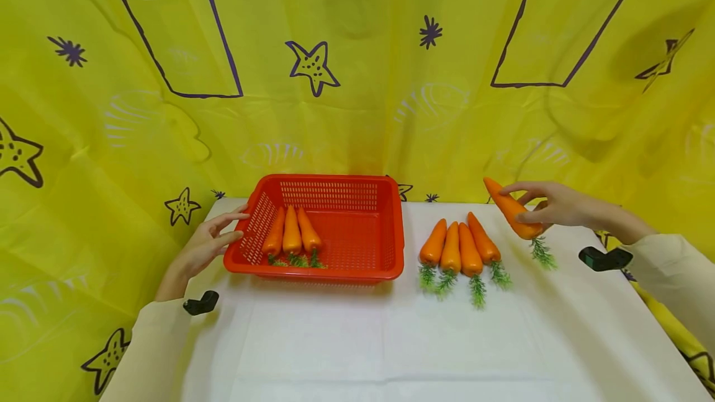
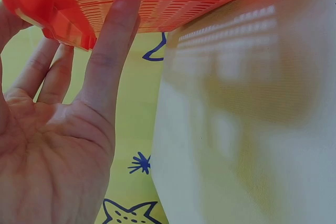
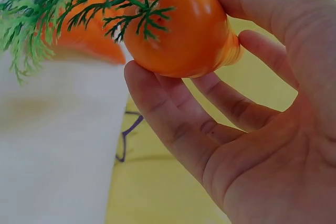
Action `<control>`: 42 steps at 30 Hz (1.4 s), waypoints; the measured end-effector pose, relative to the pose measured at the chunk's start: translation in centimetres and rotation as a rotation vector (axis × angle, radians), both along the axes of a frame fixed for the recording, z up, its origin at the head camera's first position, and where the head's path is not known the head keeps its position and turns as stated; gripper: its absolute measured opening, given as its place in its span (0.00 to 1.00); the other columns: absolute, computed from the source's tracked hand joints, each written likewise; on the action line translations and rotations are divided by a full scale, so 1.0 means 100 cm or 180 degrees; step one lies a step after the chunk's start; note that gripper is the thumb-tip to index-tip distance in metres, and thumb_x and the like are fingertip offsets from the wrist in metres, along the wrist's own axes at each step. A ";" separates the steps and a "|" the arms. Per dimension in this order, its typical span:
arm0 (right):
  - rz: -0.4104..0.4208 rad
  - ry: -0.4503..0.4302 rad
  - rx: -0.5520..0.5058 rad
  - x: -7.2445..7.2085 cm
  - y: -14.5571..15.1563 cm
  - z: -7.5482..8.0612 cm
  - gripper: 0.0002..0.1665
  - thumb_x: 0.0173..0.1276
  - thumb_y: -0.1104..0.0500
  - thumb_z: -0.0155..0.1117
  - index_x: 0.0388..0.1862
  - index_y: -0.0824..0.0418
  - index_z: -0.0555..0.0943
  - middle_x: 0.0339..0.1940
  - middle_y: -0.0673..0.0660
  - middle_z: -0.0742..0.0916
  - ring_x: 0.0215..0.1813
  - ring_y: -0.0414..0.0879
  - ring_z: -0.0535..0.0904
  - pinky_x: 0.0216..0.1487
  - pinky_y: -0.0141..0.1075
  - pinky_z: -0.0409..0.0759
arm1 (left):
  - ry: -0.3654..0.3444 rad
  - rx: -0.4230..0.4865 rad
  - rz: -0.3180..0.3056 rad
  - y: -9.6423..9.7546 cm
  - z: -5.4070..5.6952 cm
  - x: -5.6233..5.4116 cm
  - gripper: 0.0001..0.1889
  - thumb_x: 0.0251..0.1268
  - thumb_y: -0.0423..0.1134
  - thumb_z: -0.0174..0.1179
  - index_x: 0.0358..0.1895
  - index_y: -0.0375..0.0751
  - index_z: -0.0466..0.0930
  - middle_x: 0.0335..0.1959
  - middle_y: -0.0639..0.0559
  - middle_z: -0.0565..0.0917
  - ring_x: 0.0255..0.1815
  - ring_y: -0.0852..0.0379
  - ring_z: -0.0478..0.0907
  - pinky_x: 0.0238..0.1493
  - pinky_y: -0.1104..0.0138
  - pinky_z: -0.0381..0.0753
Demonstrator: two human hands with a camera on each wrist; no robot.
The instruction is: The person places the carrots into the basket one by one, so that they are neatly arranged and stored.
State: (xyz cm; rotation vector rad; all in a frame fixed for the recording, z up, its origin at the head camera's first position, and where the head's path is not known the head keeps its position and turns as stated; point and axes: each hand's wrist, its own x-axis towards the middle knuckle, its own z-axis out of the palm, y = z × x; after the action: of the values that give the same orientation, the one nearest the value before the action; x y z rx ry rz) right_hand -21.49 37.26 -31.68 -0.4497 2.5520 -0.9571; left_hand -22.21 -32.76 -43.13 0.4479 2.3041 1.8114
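Right wrist view: held carrot (image 3: 184, 30), leafy end foremost, pinched between thumb and fingers of the right hand (image 3: 268, 135). Head view only: its pointed tip, and the carrot entire, raised above the table (image 1: 324, 346) at right, fingers covering part. Left wrist view: slotted outer wall of the red basket (image 2: 173, 3), left hand (image 2: 58, 129) spread, one digit straight against it. Basket contents: three carrots (image 1: 292, 234), left side. Between basket and right hand: four loose carrots (image 1: 450, 254), leaves nearest the viewer. Behind: yellow patterned curtain (image 1: 357, 123).
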 end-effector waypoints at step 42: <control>0.1029 -0.0670 -0.0151 -0.086 -0.277 -0.018 0.35 0.72 0.62 0.69 0.76 0.55 0.71 0.52 0.64 0.83 0.36 0.48 0.84 0.41 0.44 0.88 | 0.0004 0.0033 -0.0075 -0.001 -0.002 -0.002 0.24 0.79 0.34 0.56 0.71 0.28 0.66 0.85 0.45 0.50 0.81 0.31 0.45 0.55 0.68 0.81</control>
State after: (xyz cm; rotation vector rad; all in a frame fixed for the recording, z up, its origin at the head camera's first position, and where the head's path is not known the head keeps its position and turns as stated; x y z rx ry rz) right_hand -30.13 9.57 -33.52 -0.7095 2.1879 -0.8935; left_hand -22.36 -32.85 -43.35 0.4758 2.2816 1.8134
